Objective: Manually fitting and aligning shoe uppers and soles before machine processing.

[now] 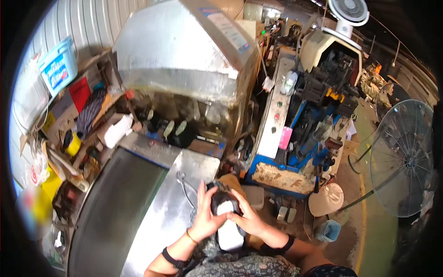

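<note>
Near the bottom middle I hold a long black shoe-shaped piece (230,235) with a smooth white area along its middle. My left hand (206,217) wraps round its left side, and my right hand (249,219) grips the right side. Both thumbs press close together on its upper face. The fingers reach round the far end, where they are partly hidden. Beside my left hand, a metal tool with a forked head (180,176) lies on the shiny metal table (154,221).
A dark conveyor belt (115,198) runs at left under a large metal hood (170,41), with pale shoe-like shapes (180,127) at its opening. A blue-framed machine (286,171) stands ahead. At right are a large floor fan (406,159), a round stool (326,199) and a blue bin (328,231).
</note>
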Motion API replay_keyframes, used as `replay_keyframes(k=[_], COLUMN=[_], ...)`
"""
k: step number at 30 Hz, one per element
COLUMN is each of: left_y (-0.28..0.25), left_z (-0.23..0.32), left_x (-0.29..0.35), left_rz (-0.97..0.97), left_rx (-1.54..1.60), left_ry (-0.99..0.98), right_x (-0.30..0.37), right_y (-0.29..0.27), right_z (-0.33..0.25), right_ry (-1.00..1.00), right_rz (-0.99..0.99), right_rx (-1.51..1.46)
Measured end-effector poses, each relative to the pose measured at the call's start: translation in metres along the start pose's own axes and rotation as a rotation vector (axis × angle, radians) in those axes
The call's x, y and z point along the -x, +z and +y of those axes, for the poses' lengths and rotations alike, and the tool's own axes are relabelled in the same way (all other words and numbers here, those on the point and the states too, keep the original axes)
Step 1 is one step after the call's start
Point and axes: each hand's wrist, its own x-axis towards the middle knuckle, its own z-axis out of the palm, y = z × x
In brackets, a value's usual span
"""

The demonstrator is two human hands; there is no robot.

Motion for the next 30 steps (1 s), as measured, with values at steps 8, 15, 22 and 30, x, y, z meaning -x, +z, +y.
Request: replay_keyframes(k=[8, 15, 22, 30], left_y=[-0.005, 0.015, 0.024, 0.014], left_z=[0.004, -0.022, -0.035, -0.039], left_x=[-0.038, 0.005, -0.006, -0.007], left_rz=[-0.031, 0.028, 0.043, -0.082], left_rx=[0.875, 0.606, 0.59, 0.238], left_ry=[-0.397, -0.328, -0.332, -0.225], right_x=[0.001, 0.012, -0.011, 0.044], right_y=[-0.037, -0.024, 0.01, -0.025], right_z=[-0.006, 0.044, -0.011, 0.036], right_ry=[0.262, 0.625, 0.001, 0.203], right_rz=[0.06, -0.032, -0.046, -0.168], right_rx=[-0.029, 0.253, 1.345, 0.029])
